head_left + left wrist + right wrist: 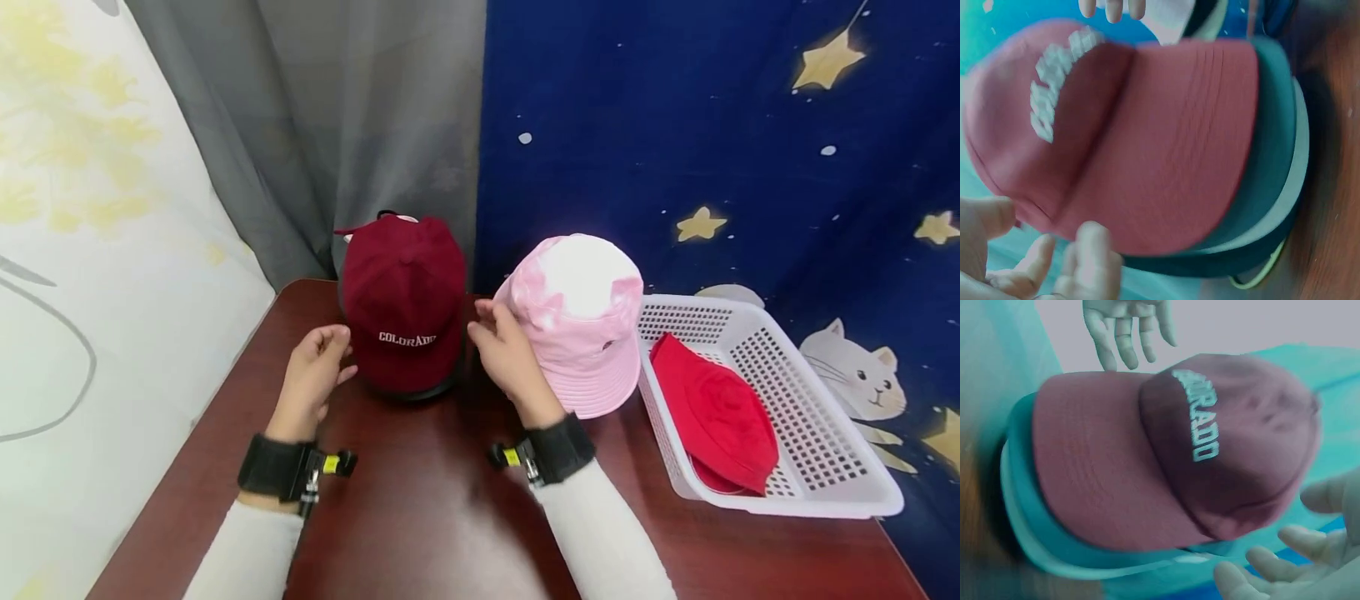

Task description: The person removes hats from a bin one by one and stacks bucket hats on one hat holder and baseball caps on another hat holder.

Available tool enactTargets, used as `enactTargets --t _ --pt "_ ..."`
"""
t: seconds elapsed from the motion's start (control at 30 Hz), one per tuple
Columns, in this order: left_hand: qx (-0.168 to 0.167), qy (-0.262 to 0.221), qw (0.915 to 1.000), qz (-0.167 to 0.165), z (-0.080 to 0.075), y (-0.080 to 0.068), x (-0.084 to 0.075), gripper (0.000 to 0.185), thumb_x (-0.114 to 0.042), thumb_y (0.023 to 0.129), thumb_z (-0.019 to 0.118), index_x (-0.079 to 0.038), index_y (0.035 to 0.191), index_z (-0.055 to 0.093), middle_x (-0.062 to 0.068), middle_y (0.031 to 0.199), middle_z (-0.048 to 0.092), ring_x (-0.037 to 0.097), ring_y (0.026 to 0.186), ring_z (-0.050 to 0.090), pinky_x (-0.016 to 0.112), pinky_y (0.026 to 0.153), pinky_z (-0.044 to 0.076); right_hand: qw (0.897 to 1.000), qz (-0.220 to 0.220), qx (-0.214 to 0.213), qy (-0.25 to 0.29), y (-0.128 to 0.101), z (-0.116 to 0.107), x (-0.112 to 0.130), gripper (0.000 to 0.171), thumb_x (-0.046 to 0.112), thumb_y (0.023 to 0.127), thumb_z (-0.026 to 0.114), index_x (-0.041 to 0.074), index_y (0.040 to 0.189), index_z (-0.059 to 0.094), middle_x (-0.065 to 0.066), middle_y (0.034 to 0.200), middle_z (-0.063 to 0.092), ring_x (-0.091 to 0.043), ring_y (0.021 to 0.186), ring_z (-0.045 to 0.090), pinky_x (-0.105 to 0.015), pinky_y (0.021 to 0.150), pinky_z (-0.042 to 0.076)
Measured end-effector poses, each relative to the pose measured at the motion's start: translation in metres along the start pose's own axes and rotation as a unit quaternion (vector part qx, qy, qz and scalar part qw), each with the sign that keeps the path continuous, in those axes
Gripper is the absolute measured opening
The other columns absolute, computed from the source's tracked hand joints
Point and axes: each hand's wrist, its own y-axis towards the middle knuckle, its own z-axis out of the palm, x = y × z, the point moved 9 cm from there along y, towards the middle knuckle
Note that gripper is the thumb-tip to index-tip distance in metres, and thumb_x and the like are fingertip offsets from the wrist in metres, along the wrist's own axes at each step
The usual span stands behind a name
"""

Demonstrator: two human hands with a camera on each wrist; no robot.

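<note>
The maroon cap [405, 304] sat at the far middle of the bench [420, 500], topmost on a stack of caps whose darker and paler brims [1272, 206] showed beneath its own in the wrist views. Its back stood close against the grey curtain [337, 125].

The left hand [315, 375] hovered just left of the cap, fingers [1091, 250] loosely curled and apart, near the brim edge but holding nothing; whether they touched it could not be told. The right hand [506, 354] stood just right of the cap, in the narrow gap between it and the pink hat [581, 321], fingers [1272, 559] spread and relaxed, gripping nothing. The back of that hand lay close beside the hat's brim.

Further right of the cap, past the pink hat, a white basket [817, 467] held a red hat [716, 412]; its rim almost met the pink brim. In front of the cap lay bare bench out to the near edge, and a strip lay free to its left.
</note>
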Motion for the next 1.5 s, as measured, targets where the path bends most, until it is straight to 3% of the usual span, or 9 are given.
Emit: enactTargets --t 0.13,0.33,0.5,0.6,0.7,0.97,1.13,1.37,1.5 --pt "-0.008 0.095 0.9936 0.06 0.01 -0.048 -0.004 0.047 -0.037 0.103 0.054 -0.005 0.136 0.054 0.012 0.131 0.056 0.02 0.114 0.052 0.028 0.09 0.047 0.984 -0.096 0.057 -0.138 -0.05 0.001 0.017 0.037 0.014 0.097 0.06 -0.002 0.13 0.057 -0.016 0.131 0.058 -0.03 0.121 0.055 -0.044 0.104 0.043" --pt "0.048 0.189 0.9549 0.224 0.066 -0.136 -0.009 0.028 -0.023 0.098 0.065 -0.01 0.122 0.069 0.007 0.137 0.059 0.028 0.131 0.05 0.051 0.107 0.038 0.914 -0.194 0.126 -0.334 -0.135 0.003 0.013 0.049 0.034 0.098 0.063 0.003 0.136 0.057 -0.017 0.139 0.054 -0.031 0.132 0.048 -0.046 0.108 0.039" --pt "0.073 0.274 0.9139 0.29 0.106 -0.181 -0.002 0.038 -0.034 0.096 0.065 -0.014 0.129 0.067 0.009 0.145 0.051 0.041 0.138 0.037 0.076 0.1 0.027 0.913 -0.171 0.084 -0.361 -0.179 -0.008 -0.007 0.054 0.039 0.094 0.067 0.008 0.138 0.058 -0.014 0.145 0.05 -0.032 0.138 0.042 -0.051 0.107 0.04" --pt "0.067 0.332 0.8902 0.305 0.123 -0.19 0.005 0.045 -0.042 0.096 0.063 -0.014 0.132 0.065 0.012 0.147 0.048 0.045 0.139 0.035 0.079 0.097 0.027 0.916 -0.133 0.047 -0.375 -0.192 -0.018 -0.019 0.057 0.039 0.094 0.067 0.006 0.139 0.056 -0.018 0.147 0.047 -0.038 0.139 0.037 -0.058 0.105 0.039" --pt "0.074 0.369 0.8791 0.293 0.134 -0.189 0.013 0.05 -0.047 0.096 0.061 -0.014 0.133 0.064 0.013 0.149 0.046 0.045 0.14 0.033 0.078 0.098 0.027 0.916 -0.089 0.024 -0.391 -0.197 -0.026 -0.031 0.059 0.041 0.095 0.064 0.005 0.141 0.054 -0.022 0.148 0.043 -0.043 0.14 0.033 -0.064 0.104 0.036" --pt "0.103 0.336 0.9023 0.25 0.138 -0.181 0.024 0.048 -0.044 0.097 0.062 -0.013 0.133 0.064 0.015 0.147 0.048 0.046 0.139 0.033 0.077 0.098 0.029 0.915 -0.079 0.015 -0.396 -0.199 -0.029 -0.037 0.063 0.038 0.092 0.07 0.005 0.143 0.051 -0.022 0.151 0.041 -0.041 0.142 0.032 -0.064 0.104 0.036" --pt "0.116 0.313 0.8997 0.281 0.146 -0.183 0.016 0.047 -0.042 0.097 0.062 -0.016 0.136 0.062 0.013 0.147 0.049 0.045 0.138 0.035 0.074 0.098 0.033 0.909 -0.126 -0.006 -0.396 -0.198 -0.045 -0.02 0.065 0.038 0.09 0.071 0.006 0.143 0.051 -0.018 0.152 0.041 -0.037 0.141 0.035 -0.048 0.114 0.03" --pt "0.152 0.326 0.8572 0.368 0.167 -0.195 -0.015 0.046 -0.045 0.096 0.062 -0.018 0.134 0.064 0.005 0.148 0.049 0.038 0.14 0.036 0.068 0.1 0.038 0.915 -0.147 -0.038 -0.373 -0.196 -0.093 -0.006 0.068 0.028 0.089 0.075 0.01 0.148 0.047 -0.01 0.155 0.039 -0.031 0.141 0.036 -0.021 0.117 0.015" --pt "0.195 0.348 0.8051 0.439 0.188 -0.208 -0.03 0.043 -0.043 0.096 0.063 -0.018 0.131 0.065 0.006 0.148 0.049 0.035 0.14 0.037 0.062 0.1 0.042 0.919 -0.15 -0.069 -0.359 -0.191 -0.134 0.002 0.069 0.022 0.086 0.077 0.008 0.147 0.047 -0.013 0.155 0.037 -0.036 0.139 0.037 -0.017 0.115 0.014"
